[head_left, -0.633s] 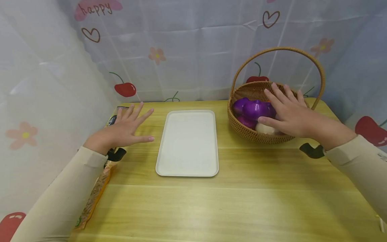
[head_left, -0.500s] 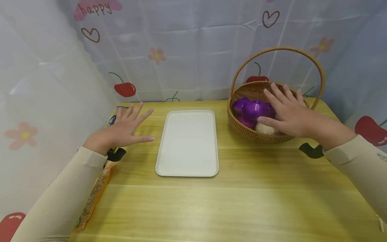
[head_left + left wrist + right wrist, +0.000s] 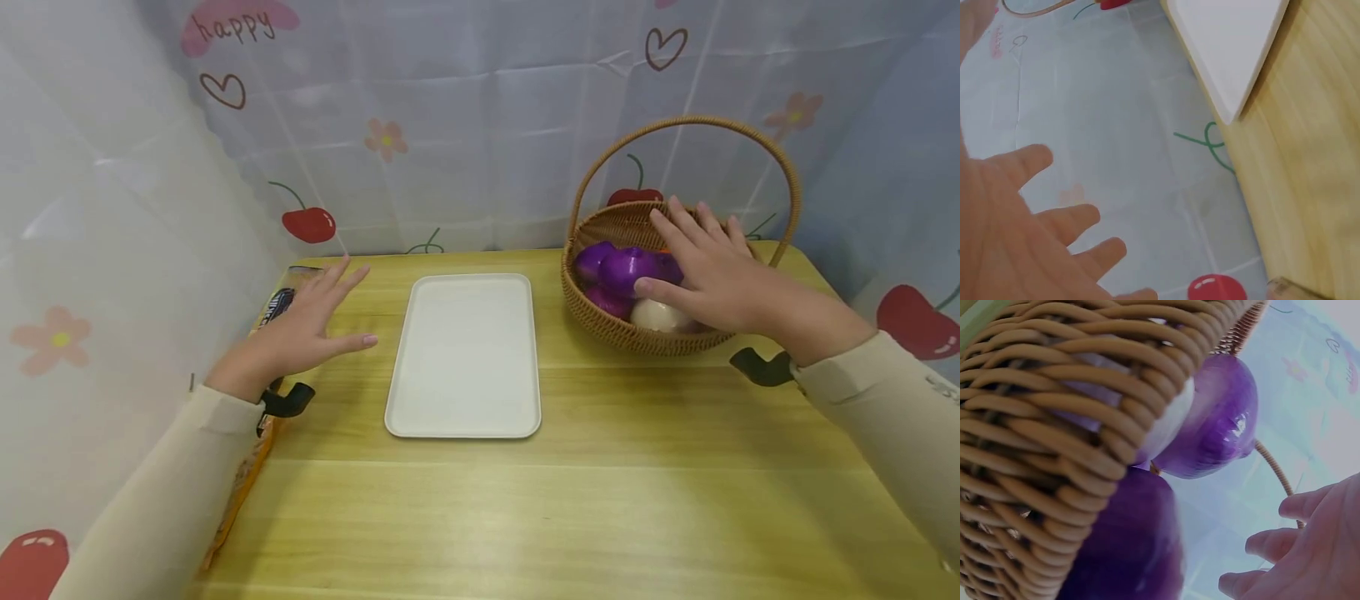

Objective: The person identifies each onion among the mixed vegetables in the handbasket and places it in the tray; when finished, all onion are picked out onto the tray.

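purple onions (image 3: pixel 628 272) | part-hidden under right hand (image 3: pixel 712 279) | grip open, fingers spread, holding nothing

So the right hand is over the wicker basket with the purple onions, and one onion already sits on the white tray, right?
Not quite. The head view shows the white tray bare; the purple onions are all in the wicker basket. The right hand is indeed over the basket.
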`<state>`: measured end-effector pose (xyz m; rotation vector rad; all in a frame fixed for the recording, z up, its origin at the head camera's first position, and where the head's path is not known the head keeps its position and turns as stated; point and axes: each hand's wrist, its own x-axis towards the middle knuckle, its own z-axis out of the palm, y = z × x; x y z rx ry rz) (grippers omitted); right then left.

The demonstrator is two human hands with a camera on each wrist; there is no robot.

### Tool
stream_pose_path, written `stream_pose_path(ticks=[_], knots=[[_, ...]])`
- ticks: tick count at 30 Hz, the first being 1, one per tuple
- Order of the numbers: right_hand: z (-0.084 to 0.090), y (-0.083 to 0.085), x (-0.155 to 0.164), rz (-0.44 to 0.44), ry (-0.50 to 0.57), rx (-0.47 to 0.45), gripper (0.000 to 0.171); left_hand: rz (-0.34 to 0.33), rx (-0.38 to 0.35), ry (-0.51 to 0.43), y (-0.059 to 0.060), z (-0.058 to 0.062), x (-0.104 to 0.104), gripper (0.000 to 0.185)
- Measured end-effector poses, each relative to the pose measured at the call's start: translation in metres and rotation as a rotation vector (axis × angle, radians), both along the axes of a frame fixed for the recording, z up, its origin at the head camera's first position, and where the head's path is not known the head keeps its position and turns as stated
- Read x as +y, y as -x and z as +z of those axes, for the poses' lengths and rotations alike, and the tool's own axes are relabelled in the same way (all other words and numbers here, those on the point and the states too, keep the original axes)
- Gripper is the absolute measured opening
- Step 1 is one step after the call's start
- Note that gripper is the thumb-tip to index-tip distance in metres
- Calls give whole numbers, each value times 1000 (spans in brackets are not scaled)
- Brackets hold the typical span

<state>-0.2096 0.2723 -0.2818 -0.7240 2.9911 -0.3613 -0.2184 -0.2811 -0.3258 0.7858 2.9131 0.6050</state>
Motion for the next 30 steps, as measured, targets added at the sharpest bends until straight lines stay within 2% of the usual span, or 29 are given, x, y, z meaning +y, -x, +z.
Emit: stream_pose_path(ticks=[6, 11, 14, 17, 23, 30], knots=[[2, 0, -1, -3, 28, -1, 94, 51, -23, -192, -5, -4, 3, 91], [6, 1, -3, -8, 61, -25, 93, 188, -86, -258, -15, -13, 6, 101], [9, 1, -4, -17, 106, -36, 91, 271, -89, -286, -22, -23, 11, 109], [11, 2, -4, -25, 168, -36, 90, 322, -97, -337, -30, -34, 18, 112], [4, 3, -7, -18, 277, -51, 86, 344, -120, -433, -40, -52, 34, 103], [-8, 5, -17, 0, 363, -74, 83, 358, -76, -453, -50, -74, 49, 92]])
